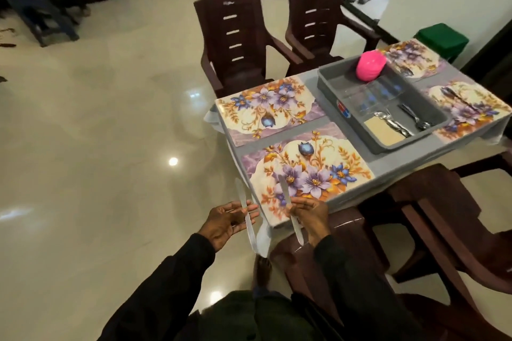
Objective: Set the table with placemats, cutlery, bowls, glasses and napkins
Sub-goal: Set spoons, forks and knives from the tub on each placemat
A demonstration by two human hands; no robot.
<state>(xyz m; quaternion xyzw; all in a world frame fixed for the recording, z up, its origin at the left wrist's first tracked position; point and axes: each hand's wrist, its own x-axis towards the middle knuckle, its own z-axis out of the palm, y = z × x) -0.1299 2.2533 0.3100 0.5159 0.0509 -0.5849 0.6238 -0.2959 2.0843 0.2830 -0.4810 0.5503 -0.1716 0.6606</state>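
Several floral placemats lie on the grey table; the nearest placemat (307, 174) is at the near left corner. My right hand (310, 216) pinches a table knife (289, 210) over that mat's near edge. My left hand (230, 220) is just left of the table with straight fingers, and a second knife (245, 216) lies across them. A grey tray (329, 94) in the table's middle holds stacked pink bowls (370, 66), clear glasses (371, 97), spoons and forks (407, 120) and beige napkins (383, 131).
Two brown plastic chairs (235, 41) stand at the table's far side. More brown chairs (443, 216) crowd the near right side, one right under my right arm. A green stool (442, 40) is at the far right. Open tiled floor lies to the left.
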